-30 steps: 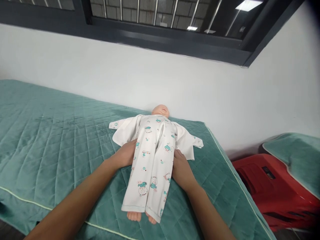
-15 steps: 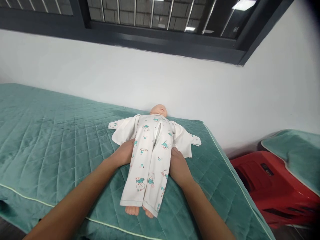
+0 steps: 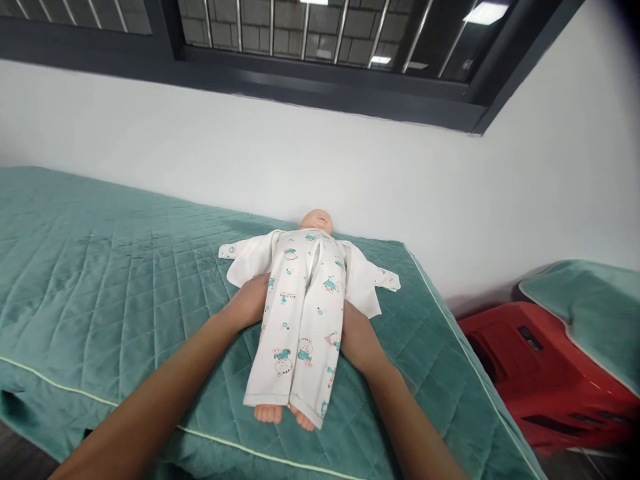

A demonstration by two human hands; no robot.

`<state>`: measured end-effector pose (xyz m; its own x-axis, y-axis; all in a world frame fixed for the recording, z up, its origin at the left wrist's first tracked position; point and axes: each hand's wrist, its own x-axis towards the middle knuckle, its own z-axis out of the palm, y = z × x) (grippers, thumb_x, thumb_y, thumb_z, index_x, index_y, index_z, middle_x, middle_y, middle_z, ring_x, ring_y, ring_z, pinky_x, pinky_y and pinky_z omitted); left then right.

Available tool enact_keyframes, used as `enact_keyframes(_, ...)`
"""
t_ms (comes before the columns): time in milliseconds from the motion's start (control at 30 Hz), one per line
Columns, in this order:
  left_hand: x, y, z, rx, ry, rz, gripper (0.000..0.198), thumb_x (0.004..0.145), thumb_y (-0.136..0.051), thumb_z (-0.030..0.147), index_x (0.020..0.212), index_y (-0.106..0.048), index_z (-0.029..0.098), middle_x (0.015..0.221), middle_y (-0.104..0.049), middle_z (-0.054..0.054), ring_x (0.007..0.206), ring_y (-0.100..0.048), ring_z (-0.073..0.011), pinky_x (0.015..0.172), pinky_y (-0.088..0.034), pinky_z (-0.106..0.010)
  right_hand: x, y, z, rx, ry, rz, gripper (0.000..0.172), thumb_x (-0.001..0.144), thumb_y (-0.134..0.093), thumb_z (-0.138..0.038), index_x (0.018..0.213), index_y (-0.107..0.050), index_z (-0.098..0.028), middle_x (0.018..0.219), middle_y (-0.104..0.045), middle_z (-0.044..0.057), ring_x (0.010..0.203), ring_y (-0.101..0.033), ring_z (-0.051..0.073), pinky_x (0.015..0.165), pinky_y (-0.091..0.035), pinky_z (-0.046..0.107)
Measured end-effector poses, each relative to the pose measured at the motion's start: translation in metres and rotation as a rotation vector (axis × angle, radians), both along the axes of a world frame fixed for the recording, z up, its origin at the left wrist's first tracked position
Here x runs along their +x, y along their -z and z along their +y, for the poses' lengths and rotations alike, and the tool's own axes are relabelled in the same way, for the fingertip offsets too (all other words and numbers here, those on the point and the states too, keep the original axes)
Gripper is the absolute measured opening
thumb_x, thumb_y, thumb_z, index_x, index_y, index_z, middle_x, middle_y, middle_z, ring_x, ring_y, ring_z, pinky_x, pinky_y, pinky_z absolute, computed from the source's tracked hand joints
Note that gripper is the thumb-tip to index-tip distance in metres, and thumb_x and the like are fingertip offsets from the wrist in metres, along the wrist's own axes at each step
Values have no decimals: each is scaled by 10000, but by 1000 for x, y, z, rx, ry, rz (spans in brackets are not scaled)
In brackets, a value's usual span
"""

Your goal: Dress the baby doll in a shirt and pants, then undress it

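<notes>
A baby doll (image 3: 316,220) lies on its back on the green quilted bed cover, its head by the wall and its feet toward me. White baby trousers (image 3: 287,310) with a teal and pink animal print cover its legs, and bare toes (image 3: 269,413) show below the hems. A white baby shirt (image 3: 363,277) lies spread out on both sides, sleeves outward. My left hand (image 3: 250,301) presses against the left side of the trousers, its fingers tucked underneath and hidden. At the right side, my right hand (image 3: 359,337) is likewise against the trousers, with its fingertips out of sight.
The bed cover (image 3: 125,287) reaches to a white wall (image 3: 200,147) under a dark-framed window (image 3: 300,80) with metal bars. Beyond the bed's right edge stand red plastic stools (image 3: 540,360), with green cloth (image 3: 595,313) behind them.
The trouser hems and toes have shifted slightly right and up in view. Part of the shirt on the right lies a little nearer the doll. Both hands stay at the trousers' sides.
</notes>
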<state>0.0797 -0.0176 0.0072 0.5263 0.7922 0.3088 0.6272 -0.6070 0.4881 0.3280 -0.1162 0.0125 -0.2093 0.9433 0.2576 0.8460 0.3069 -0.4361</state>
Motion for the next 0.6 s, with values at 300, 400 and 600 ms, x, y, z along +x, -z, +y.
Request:
enact_keyframes(300, -16, 12, -7, 258, 43, -66, 214, 869, -535, 233, 736, -697, 186, 780, -642, -76, 805, -606, -216, 748, -482, -335, 1, -4, -1, 22, -9, 1, 202, 908, -426, -165, 1002, -599, -209, 998, -666, 70, 930, -609, 225, 790, -461, 327)
enact_keyframes(400, -22, 9, -18, 275, 63, -118, 266, 895, -496, 220, 714, -689, 199, 740, -604, -54, 761, -572, -188, 707, -469, -310, 1, -6, -1, 27, -11, 0, 212, 877, -438, -136, 957, -620, -210, 967, -670, 57, 895, -611, 216, 753, -448, 311)
enact_keyframes(600, -30, 11, -30, 287, 72, -98, 256, 875, -495, 163, 736, -703, 216, 762, -600, -56, 815, -551, -200, 764, -460, -345, 3, -6, -3, 7, -47, 40, 230, 848, -459, -122, 930, -654, -212, 960, -690, 43, 884, -622, 207, 755, -446, 302)
